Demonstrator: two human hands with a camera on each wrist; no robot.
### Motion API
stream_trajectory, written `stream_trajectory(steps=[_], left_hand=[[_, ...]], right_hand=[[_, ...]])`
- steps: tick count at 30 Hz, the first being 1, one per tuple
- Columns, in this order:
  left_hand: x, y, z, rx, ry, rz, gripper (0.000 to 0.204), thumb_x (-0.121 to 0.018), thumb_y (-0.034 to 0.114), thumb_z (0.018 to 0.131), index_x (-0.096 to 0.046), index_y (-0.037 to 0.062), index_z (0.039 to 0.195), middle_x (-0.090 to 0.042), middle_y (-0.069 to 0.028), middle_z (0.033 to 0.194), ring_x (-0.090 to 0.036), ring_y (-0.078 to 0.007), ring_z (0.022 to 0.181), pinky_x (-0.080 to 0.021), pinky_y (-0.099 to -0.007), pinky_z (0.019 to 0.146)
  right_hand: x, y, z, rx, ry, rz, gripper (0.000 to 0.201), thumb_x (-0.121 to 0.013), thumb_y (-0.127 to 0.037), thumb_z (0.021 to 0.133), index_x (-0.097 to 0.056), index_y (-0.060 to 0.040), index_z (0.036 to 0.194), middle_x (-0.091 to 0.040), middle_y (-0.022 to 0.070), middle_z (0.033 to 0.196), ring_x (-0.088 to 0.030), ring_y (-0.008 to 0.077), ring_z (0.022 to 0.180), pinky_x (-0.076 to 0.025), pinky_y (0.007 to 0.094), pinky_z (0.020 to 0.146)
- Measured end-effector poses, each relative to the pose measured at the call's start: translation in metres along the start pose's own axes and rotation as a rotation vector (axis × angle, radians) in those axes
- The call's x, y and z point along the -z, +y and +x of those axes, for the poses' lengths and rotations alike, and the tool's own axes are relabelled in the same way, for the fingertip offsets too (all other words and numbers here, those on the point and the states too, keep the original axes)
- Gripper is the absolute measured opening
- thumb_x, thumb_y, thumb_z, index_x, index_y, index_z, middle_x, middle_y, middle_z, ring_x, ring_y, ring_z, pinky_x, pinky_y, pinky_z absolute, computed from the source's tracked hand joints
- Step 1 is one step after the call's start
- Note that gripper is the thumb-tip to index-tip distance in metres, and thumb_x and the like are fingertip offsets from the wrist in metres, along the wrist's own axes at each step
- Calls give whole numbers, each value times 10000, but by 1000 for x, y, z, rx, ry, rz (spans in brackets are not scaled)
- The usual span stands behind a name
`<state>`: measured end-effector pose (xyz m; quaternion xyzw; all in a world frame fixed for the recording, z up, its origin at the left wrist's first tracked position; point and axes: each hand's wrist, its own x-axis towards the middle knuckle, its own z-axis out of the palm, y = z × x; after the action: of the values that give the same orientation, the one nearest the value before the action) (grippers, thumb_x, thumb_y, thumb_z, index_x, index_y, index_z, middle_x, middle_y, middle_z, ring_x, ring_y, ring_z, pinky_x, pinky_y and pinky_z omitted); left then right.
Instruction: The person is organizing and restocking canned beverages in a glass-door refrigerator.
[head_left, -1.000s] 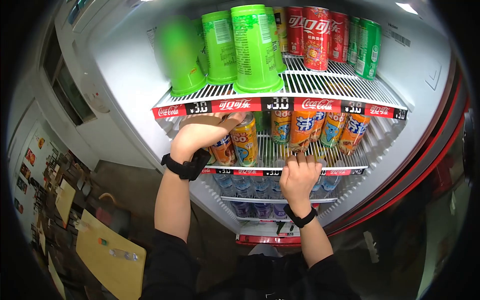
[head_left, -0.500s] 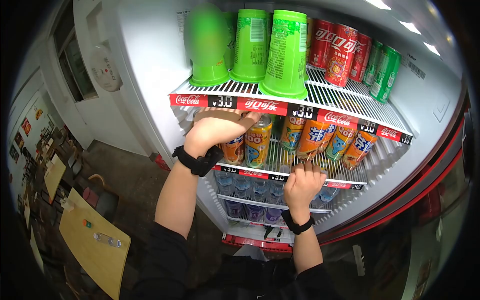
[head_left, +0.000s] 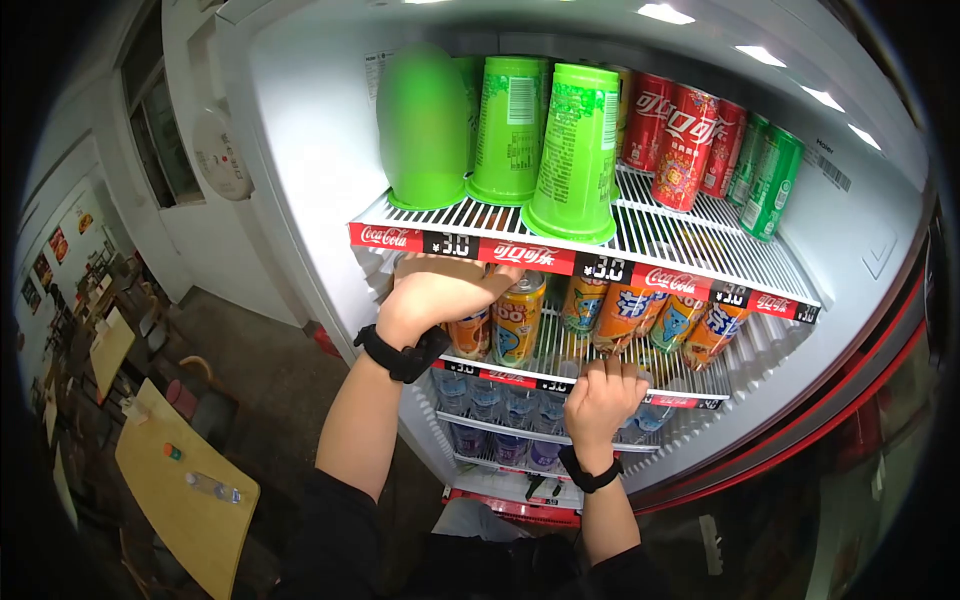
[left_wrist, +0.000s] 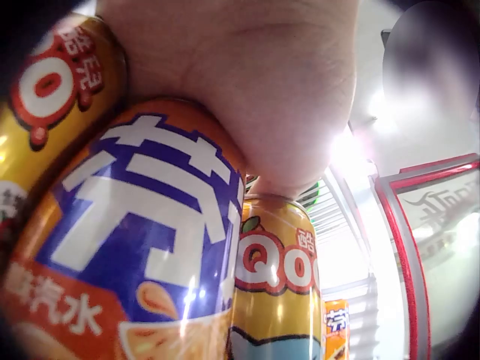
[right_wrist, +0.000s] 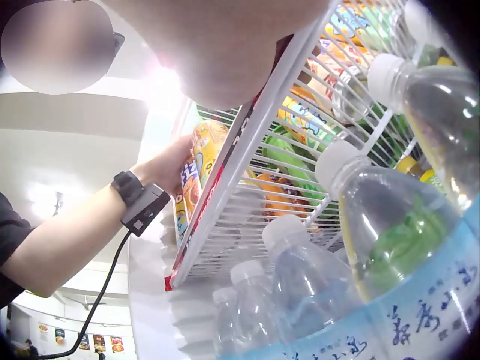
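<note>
My left hand (head_left: 447, 292) reaches in under the top shelf and lies across the tops of cans on the second shelf. Its palm bears close on an orange soda can (left_wrist: 150, 247), with yellow Qoo cans (left_wrist: 274, 281) on both sides. One fingertip touches the top of the front Qoo can (head_left: 518, 330); the other fingers are mostly hidden behind the price strip. My right hand (head_left: 604, 402) grips the front edge of that second shelf (head_left: 480, 374), fingers bent over it. Just behind those fingertips is a leaning orange soda can (head_left: 628, 318).
Overhead, the top shelf (head_left: 690, 254) carries green tubs (head_left: 577, 150), red cola cans (head_left: 687, 150) and green cans (head_left: 772, 185). Water bottles (right_wrist: 382, 225) stand right below the second shelf. At right is the red-edged fridge door (head_left: 800, 432). A table (head_left: 165, 480) stands behind on the left.
The head view has swung left, and over the last half second the shelves have dropped lower in it. Both hands keep their places at the second shelf; the cans there have not visibly moved.
</note>
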<state>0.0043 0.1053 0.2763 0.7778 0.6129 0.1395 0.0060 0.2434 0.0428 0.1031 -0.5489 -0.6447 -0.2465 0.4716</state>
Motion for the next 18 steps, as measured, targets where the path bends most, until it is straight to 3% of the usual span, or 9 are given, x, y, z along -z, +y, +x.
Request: stream_trajectory(steps=[3, 6, 10, 13, 14, 18], left_hand=[[19, 15, -12, 83, -76, -5, 675, -377, 666, 1056, -770, 160, 1269, -791, -94, 1224, -743, -258, 1177, -540, -381, 1049], [6, 7, -10, -14, 95, -83, 658, -393, 659, 1058, -754, 163, 1298, -787, -93, 1240, -745, -269, 1169, -539, -384, 1053], [2, 1, -5, -9, 11, -36, 606, -466, 627, 1043, -753, 154, 1289, -791, -95, 1223, -750, -279, 1141, -550, -384, 1036], [-3, 0, -5, -83, 149, -114, 521, -609, 536, 1005, -730, 133, 1313, -782, -104, 1240, -742, -303, 1131, -564, -399, 1015], [-6, 0, -5, -166, 298, -171, 472, -742, 428, 964, -718, 107, 1309, -778, -117, 1233, -741, -321, 1107, -582, -409, 985], [-14, -8, 0, -220, 346, -86, 465, -729, 426, 969, -709, 113, 1313, -770, -111, 1237, -738, -325, 1105, -582, -414, 972]], right_hand=[[0, 1, -1, 5, 1, -1, 121, -620, -178, 798, -645, -84, 869, -583, 115, 908, -533, 334, 891, -351, 471, 767], [3, 0, 0, -1, -16, 9, 132, -625, -188, 794, -645, -84, 873, -579, 116, 905, -532, 338, 890, -353, 472, 768], [6, 0, 2, 2, -30, 17, 144, -638, -199, 781, -636, -85, 869, -570, 117, 896, -530, 342, 883, -354, 472, 765], [6, 0, 2, 4, -35, 21, 131, -642, -192, 779, -626, -86, 855, -570, 117, 890, -530, 343, 873, -352, 473, 759], [6, 0, 2, 7, -31, 22, 125, -641, -189, 781, -626, -86, 851, -571, 117, 889, -531, 343, 872, -352, 473, 759], [3, 1, 1, 16, -12, 18, 104, -635, -177, 788, -628, -84, 835, -576, 119, 881, -532, 344, 871, -351, 472, 755]])
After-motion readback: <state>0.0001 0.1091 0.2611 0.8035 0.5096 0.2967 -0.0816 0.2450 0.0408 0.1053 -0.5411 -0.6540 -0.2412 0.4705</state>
